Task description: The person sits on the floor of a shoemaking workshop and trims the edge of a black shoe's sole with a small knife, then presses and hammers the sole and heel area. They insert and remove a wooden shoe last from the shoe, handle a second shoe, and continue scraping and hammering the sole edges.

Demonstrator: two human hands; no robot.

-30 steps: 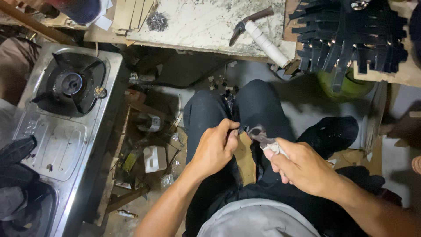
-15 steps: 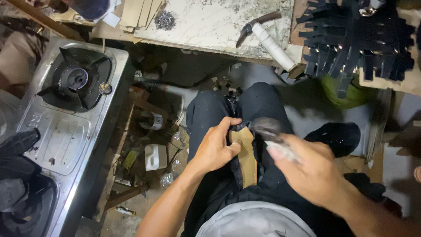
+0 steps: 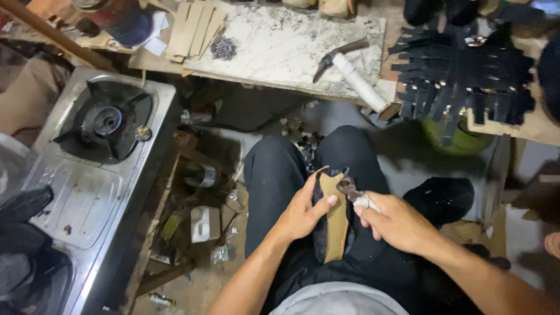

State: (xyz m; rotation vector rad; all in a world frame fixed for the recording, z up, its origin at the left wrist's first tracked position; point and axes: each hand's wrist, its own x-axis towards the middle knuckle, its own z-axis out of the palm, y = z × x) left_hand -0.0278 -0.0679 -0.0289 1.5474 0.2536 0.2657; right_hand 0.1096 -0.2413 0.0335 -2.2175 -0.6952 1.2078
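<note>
1. Since half a second ago the right hand point(image 3: 395, 223) has come back down from a blurred swing, and its pincers point(image 3: 349, 188) now sit at the top edge of the shoe upper point(image 3: 333, 216); the left hand point(image 3: 303, 211) has kept its hold throughout.
2. At the left of the frame stands a steel gas stove point(image 3: 87, 175) with a black burner, and dark cloth lies over its lower corner.
3. Lower centre-left, the floor between stove and legs is littered with scraps, among them a small white block point(image 3: 204, 223).
4. Upper centre, a marble slab point(image 3: 286, 44) carries a small heap of nails point(image 3: 223, 48) and a hammer point(image 3: 350, 70) with a pale wrapped handle.
5. In the centre, the left hand is wrapped around the shoe upper, which stands upright on the lap between the thighs, thumb pressed on its tan insole face.
6. Just right of it, the right hand is clenched around the pincers' handles; whether the tool's nose bites the leather I cannot tell.
7. The piece looks light, with a stiff tan board and soft, pliant dark leather around it; it is likely best held around the middle, as now.
8. Upper right, black straps point(image 3: 466, 76) lie fanned out on a board.
</note>
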